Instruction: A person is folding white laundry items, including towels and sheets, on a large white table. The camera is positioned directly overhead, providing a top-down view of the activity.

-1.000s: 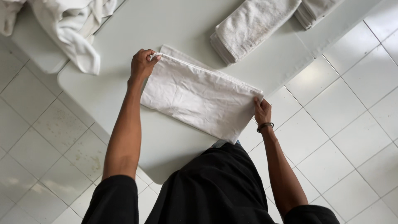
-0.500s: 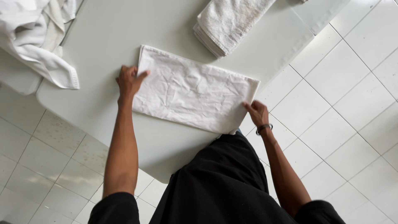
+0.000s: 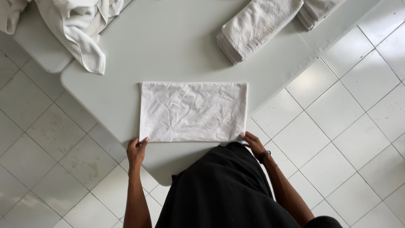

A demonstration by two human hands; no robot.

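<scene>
Pinching the near corners of a folded white cloth (image 3: 193, 111), left hand (image 3: 136, 150) and right hand (image 3: 254, 143) hold it flat at the table's (image 3: 168, 46) near edge.

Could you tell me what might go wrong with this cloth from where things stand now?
The white cloth lies near the table's front edge, each hand at a near corner; a pull could slide it off. It is creased, so wrinkles may get folded in. The loose laundry overhangs the table and could slip down.
</scene>
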